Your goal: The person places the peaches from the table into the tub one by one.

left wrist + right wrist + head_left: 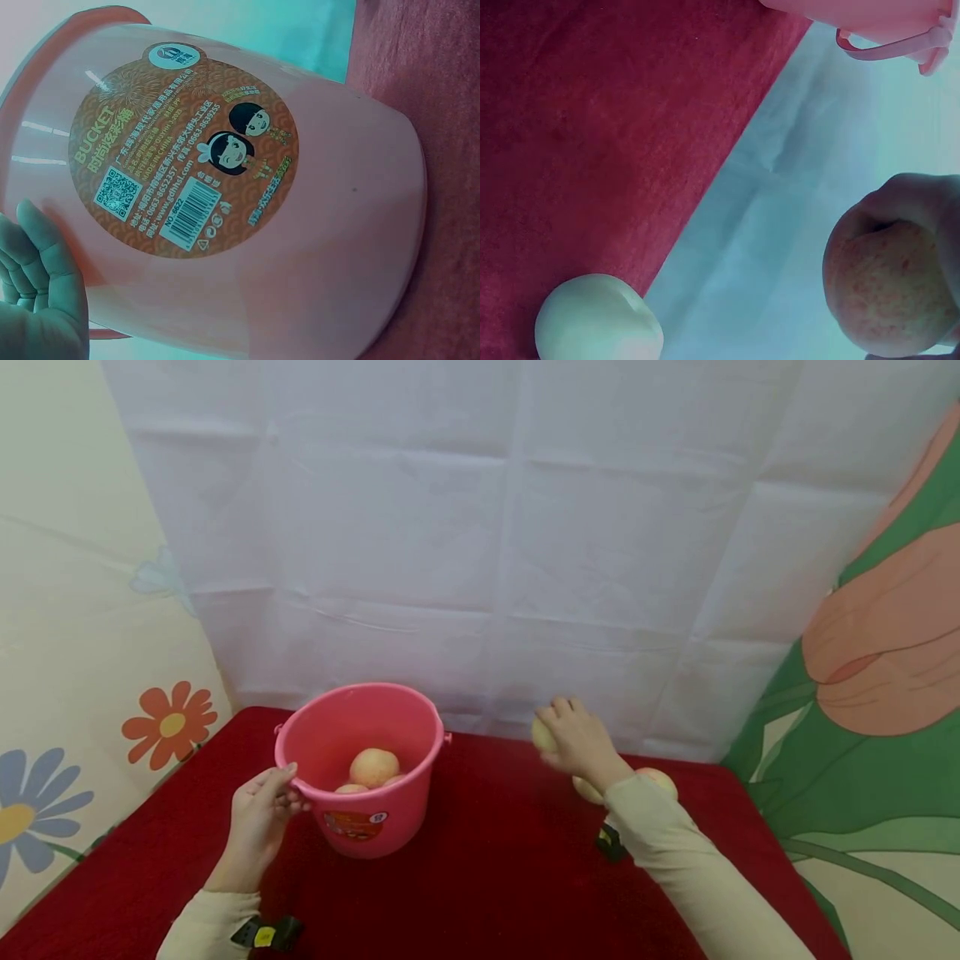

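A pink bucket (360,810) stands on the red cloth, several peaches (374,767) lying inside it. My left hand (258,814) pinches its near left rim, thumb over the edge and fingers outside; the left wrist view shows that hand (41,292) beside the bucket's round printed label (187,150). Off to the bucket's right, my right hand (576,742) grips a peach (891,296), held up above the table. Under and behind the right wrist are two more peaches (657,781) on the cloth, partly hidden by the sleeve; one pale peach (598,319) shows in the right wrist view.
The red cloth (487,877) covers the table, and a white sheet (480,543) hangs right behind its far edge. Flower-printed panels (885,693) flank both sides. The bucket's pink handle (892,51) hangs at its side.
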The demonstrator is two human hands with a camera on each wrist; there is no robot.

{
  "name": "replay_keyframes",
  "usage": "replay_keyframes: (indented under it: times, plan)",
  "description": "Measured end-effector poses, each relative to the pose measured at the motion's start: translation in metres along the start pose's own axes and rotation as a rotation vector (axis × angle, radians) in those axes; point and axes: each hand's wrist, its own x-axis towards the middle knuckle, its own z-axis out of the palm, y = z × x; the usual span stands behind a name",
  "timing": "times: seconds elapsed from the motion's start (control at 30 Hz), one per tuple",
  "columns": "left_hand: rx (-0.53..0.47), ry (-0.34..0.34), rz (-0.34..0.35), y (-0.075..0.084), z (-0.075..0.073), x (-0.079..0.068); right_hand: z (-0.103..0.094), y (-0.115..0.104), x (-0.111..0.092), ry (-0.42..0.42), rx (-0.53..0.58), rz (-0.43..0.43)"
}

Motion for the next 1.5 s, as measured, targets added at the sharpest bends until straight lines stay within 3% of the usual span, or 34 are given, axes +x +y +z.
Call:
replay_keyframes:
  times: [0.7, 1.5]
  plan:
    - [0.012, 0.018, -0.014, 0.0, 0.0, 0.0, -0.015, 0.001, 0.005, 0.11, 0.022, -0.026]
    - [0.013, 0.025, -0.027, 0.001, 0.001, 0.0, -0.035, -0.003, 0.018, 0.086, -0.007, -0.022]
